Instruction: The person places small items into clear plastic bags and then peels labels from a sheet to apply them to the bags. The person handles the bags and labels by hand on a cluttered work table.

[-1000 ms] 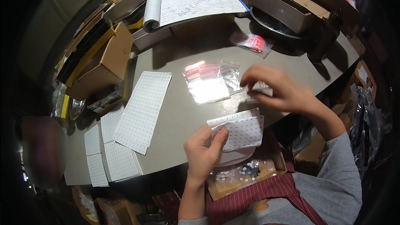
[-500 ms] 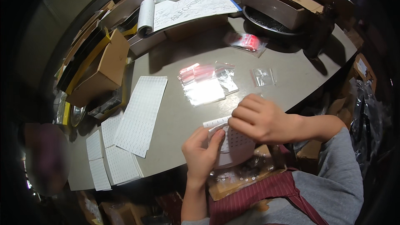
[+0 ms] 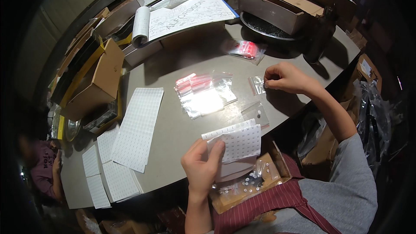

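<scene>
Small clear bag [image 3: 258, 85] near table's [image 3: 173, 125] right edge, bare grey surface around, pinched by right hand [image 3: 287, 78], arm stretched forward. Sticker sheet [image 3: 236, 141] over near edge, clamped between left hand [image 3: 203, 167] thumb and fingers.

Single view: head-worn fisheye camera, looking steeply down and forward over the grey tabletop [image 3: 173, 125] from close above the person's own chest and apron. Both forearms enter from the lower edge, left hand [image 3: 201, 169] near the lens at bottom centre, right hand [image 3: 286, 78] farther out to the right. Straight edges bow toward the dark circular rim; cardboard boxes [image 3: 277, 4] mark the far side at top.
</scene>
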`<action>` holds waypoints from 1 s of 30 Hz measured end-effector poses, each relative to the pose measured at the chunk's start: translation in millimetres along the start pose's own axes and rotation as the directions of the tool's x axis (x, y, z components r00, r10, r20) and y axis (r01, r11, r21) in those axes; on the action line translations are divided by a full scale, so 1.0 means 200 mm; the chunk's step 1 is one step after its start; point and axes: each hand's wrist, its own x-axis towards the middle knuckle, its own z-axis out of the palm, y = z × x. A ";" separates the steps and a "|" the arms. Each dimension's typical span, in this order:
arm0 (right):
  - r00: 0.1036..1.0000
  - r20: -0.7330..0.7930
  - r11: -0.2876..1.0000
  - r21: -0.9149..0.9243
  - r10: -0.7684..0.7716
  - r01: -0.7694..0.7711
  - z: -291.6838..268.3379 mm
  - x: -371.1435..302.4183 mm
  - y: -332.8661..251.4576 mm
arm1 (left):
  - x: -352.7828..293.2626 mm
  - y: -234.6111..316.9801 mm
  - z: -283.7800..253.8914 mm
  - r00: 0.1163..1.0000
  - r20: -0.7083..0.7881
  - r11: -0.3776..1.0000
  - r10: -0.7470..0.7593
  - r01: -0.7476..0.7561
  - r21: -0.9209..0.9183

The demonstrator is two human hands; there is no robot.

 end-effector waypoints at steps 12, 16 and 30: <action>0.962 -0.201 0.973 -0.175 -0.183 0.149 0.01 -0.08 -0.13 | 0.00 0.02 -0.02 0.990 0.067 0.990 0.127 -0.123 -0.064; 0.935 0.076 0.934 0.127 -0.346 0.335 0.04 -0.19 -0.23 | 0.00 0.03 -0.02 0.991 0.051 0.992 0.121 -0.119 -0.045; 0.935 0.263 0.919 0.371 -0.240 0.131 -0.05 -0.18 -0.20 | -0.02 0.06 -0.08 0.987 0.158 0.984 0.013 0.016 -0.178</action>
